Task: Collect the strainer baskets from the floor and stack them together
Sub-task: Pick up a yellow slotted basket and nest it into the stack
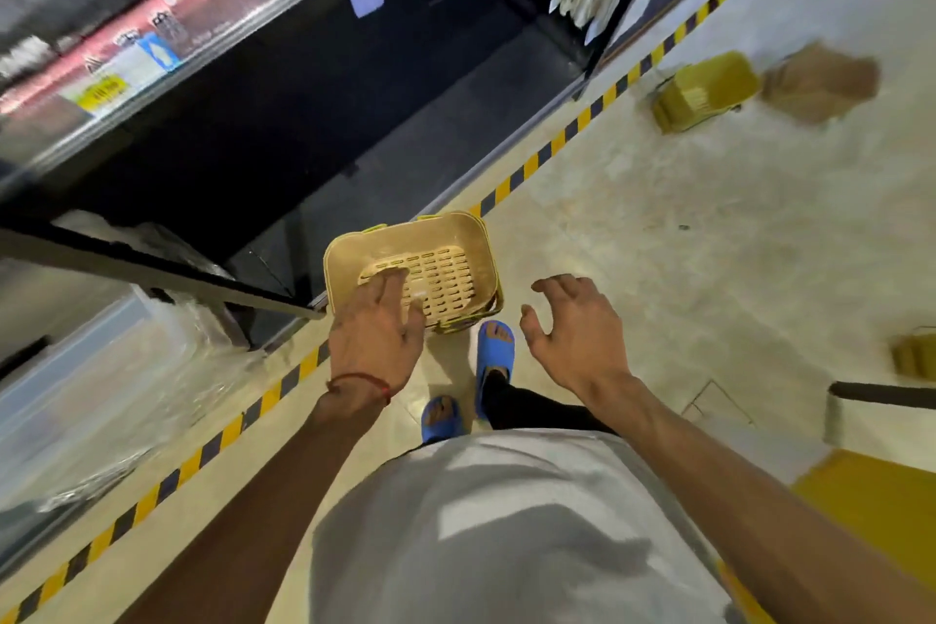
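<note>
My left hand (377,327) grips the near rim of a stack of beige and yellow-green strainer baskets (435,264), held above the floor with the slotted bottom facing me. To its right my right hand (570,334) hovers with fingers spread, holding nothing. Another yellow strainer basket stack (704,91) lies on the floor at the far right, blurred. One more yellow basket (914,355) shows at the right edge.
A dark shelving unit (253,117) runs along the left, bordered by a yellow-black floor stripe (557,142). A brown paper bag (820,84) lies beside the far basket stack. Plastic wrap (126,395) sits at lower left. My blue sandals (494,350) stand on the beige floor.
</note>
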The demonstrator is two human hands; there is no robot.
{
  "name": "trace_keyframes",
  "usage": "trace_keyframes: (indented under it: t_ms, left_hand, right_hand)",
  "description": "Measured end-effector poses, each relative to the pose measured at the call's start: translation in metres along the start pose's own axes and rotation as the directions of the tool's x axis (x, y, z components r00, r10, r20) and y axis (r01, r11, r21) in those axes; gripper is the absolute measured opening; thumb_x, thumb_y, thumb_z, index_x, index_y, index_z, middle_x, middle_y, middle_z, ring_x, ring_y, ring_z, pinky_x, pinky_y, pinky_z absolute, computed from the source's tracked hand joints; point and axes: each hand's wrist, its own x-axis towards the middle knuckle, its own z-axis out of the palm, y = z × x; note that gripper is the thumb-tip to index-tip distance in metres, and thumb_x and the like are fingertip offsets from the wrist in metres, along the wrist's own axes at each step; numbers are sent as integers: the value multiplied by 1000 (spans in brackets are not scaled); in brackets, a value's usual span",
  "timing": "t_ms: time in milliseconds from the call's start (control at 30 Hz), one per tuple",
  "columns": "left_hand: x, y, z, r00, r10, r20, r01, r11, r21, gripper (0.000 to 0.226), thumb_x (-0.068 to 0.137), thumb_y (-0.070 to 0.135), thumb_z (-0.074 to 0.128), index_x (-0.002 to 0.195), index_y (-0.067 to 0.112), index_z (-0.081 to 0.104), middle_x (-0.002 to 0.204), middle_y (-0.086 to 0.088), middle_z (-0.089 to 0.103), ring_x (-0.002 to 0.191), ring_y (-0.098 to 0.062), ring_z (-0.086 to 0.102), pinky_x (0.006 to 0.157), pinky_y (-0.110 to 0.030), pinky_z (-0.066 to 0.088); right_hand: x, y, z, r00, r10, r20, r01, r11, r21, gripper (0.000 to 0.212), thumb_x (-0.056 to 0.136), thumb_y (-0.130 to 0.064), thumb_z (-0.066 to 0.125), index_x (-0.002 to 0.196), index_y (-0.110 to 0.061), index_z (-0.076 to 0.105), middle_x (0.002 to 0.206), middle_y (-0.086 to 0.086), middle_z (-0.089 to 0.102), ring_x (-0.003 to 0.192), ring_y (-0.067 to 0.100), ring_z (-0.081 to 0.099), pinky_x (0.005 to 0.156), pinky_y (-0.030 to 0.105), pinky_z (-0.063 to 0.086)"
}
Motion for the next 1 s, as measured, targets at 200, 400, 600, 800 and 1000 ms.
trace_keyframes:
  t_ms: [200,400,600,800,1000]
  left_hand:
    - [-5,41,-26,983,183,-29,-180,979,94,46,98,46,39,136,23,48,132,-2,58,112,-22,57,95,-41,48]
    - [8,101,-35,909,399,-117,-386,914,123,40,96,40,48,129,20,57,124,0,64,107,-21,60,93,-38,48]
    - [42,194,-26,888,456,-64,-438,879,191,43,98,46,39,135,26,49,134,8,56,118,-16,52,97,-37,45]
    - [74,301,-3,850,527,-31,-505,829,240,46,98,45,41,138,22,48,138,4,54,121,-19,52,98,-38,46]
    - [106,413,27,809,588,15,-569,777,269,46,98,44,41,139,24,47,141,4,52,126,-19,49,99,-39,44]
  right_hand:
    - [-35,11,-30,995,15,-102,-18,999,-27,35,92,-39,57,114,-14,68,113,2,68,106,26,60,86,39,51]
    - [-45,56,-65,977,40,-209,-49,998,-40,40,92,-42,50,112,-13,70,109,1,69,102,26,60,81,39,51]
    - [-29,141,-101,962,48,-268,-71,995,-77,40,92,-42,52,113,-13,70,109,2,68,101,27,60,80,40,50]
    - [-14,244,-144,950,71,-303,-107,989,-104,39,92,-43,55,113,-14,69,109,1,68,102,27,60,80,40,50]
    - [-1,353,-187,947,109,-303,-153,980,-126,43,92,-47,52,115,-15,69,109,0,68,102,26,58,83,39,48]
